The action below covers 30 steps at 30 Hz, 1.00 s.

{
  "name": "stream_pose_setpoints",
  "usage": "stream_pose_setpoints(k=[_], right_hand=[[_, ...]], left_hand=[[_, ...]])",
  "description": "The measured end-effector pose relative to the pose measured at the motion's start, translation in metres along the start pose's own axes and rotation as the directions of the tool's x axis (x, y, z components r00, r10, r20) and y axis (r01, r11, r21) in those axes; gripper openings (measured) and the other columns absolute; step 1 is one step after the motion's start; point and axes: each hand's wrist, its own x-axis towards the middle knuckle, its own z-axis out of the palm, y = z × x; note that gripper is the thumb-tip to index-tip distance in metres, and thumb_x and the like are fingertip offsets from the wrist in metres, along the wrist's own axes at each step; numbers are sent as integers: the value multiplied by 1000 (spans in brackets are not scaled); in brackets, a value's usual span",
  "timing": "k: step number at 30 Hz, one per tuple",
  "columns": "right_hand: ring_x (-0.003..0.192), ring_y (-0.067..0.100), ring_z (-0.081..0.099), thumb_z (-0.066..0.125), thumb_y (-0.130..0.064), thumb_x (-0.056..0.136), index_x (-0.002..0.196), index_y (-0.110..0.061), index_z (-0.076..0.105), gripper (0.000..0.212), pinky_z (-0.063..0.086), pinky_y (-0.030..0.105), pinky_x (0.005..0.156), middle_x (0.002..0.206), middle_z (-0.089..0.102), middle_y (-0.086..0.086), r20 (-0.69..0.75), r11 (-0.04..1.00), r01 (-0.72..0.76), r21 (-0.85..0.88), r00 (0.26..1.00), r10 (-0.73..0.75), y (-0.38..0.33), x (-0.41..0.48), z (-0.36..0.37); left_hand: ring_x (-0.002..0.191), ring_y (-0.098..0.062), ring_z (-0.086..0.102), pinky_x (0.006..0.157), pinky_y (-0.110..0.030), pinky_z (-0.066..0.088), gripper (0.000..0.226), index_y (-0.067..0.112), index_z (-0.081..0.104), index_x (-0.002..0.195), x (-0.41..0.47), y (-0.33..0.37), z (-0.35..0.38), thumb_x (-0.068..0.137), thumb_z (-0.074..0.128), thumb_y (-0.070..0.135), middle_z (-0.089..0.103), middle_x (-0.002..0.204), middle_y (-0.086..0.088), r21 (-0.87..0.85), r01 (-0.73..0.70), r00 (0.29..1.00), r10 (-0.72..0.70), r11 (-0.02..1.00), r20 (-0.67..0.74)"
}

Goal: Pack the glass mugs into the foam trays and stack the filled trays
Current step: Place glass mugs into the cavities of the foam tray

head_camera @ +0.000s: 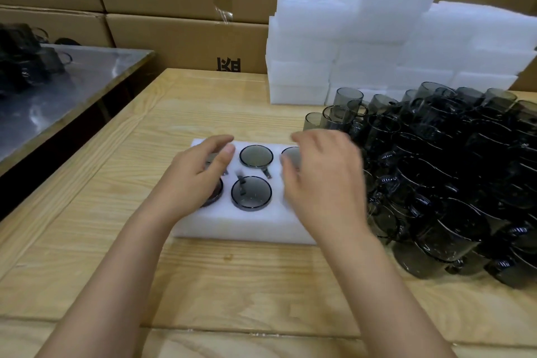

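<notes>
A white foam tray point(244, 224) lies on the wooden table in front of me, with smoky grey glass mugs point(251, 192) sunk upside down in its holes. My left hand point(197, 177) hovers over the tray's left mugs with fingers loosely curved, gripping nothing. Over the tray's right end, my right hand point(322, 180) is blurred with fingers spread, covering the mugs there. A large heap of loose grey mugs point(453, 183) lies to the right of the tray.
Stacks of white foam trays point(363, 46) stand at the back right. Cardboard boxes point(186, 37) line the wall behind. A metal-topped table point(58, 90) with more dark mugs stands at the left. Bare wooden tabletop point(232, 285) lies between me and the tray.
</notes>
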Motion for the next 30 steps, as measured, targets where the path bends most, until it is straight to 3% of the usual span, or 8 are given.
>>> stream_pose_setpoints(k=[2, 4, 9, 12, 15, 21, 25, 30], right_hand=[[93, 37, 54, 63, -21, 81, 100, -5, 65, 25, 41, 43, 81, 97, 63, 15, -94, 987, -79, -137, 993, 66, 21, -8, -20], [94, 40, 49, 68, -23, 79, 102, -3, 63, 31, 39, 46, 77, 99, 59, 20, -111, 956, -182, -229, 981, 160, 41, -13, -37], [104, 41, 35, 68, -35, 80, 105, 4, 61, 47, 32, 49, 84, 111, 50, 23, 80, 812, -308, -496, 915, 396, 71, -22, -53], [106, 39, 33, 64, -38, 84, 105, 1, 63, 45, 28, 47, 85, 113, 50, 21, 117, 775, -296, -558, 897, 427, 77, -22, -51], [106, 35, 32, 63, -41, 84, 106, -5, 64, 42, 19, 42, 83, 112, 51, 16, 118, 774, -273, -571, 906, 406, 78, -20, -48], [101, 28, 40, 64, -40, 84, 98, -13, 64, 30, 15, 38, 80, 97, 59, 5, 140, 822, -271, -502, 912, 386, 80, -21, -41], [94, 22, 48, 62, -25, 88, 93, -22, 67, 8, 14, 36, 79, 83, 63, -4, 123, 848, -302, -436, 913, 389, 77, -19, -40], [91, 19, 51, 62, -24, 88, 88, -24, 68, 5, 14, 35, 82, 79, 61, -9, 82, 910, -299, -287, 939, 334, 70, -17, -46]], left_hand=[[98, 12, 59, 78, -6, 40, 24, 33, 64, 111, 5, 0, -5, 100, 44, 41, 69, 103, 21, -280, 42, 989, -80, 959, -123], [102, -4, 65, 89, -18, 46, 23, 26, 66, 102, 11, -3, -15, 100, 43, 26, 73, 101, 9, -568, 60, 948, -224, 821, -225], [110, -17, 60, 94, -28, 45, 21, 16, 59, 112, 18, -28, -26, 98, 44, 21, 65, 105, 2, -788, 137, 870, -454, 601, -195], [111, -23, 56, 101, -37, 43, 24, 13, 55, 118, 18, -34, -17, 98, 45, 21, 64, 105, -1, -828, 248, 864, -502, 503, -46], [112, -28, 56, 108, -46, 38, 19, 15, 60, 111, 19, -36, -13, 96, 49, 16, 64, 105, -6, -807, 300, 874, -486, 508, 20], [108, -26, 57, 107, -46, 38, 18, 18, 64, 106, 21, -40, -13, 94, 51, 15, 65, 102, -5, -792, 289, 882, -471, 537, 2], [104, -23, 58, 103, -44, 40, 18, 19, 65, 105, 21, -42, -13, 93, 51, 16, 67, 101, -3, -780, 289, 888, -459, 555, 2], [96, -20, 62, 97, -41, 43, 17, 22, 66, 104, 21, -43, -15, 91, 54, 17, 69, 97, 1, -775, 283, 893, -450, 564, -1]])
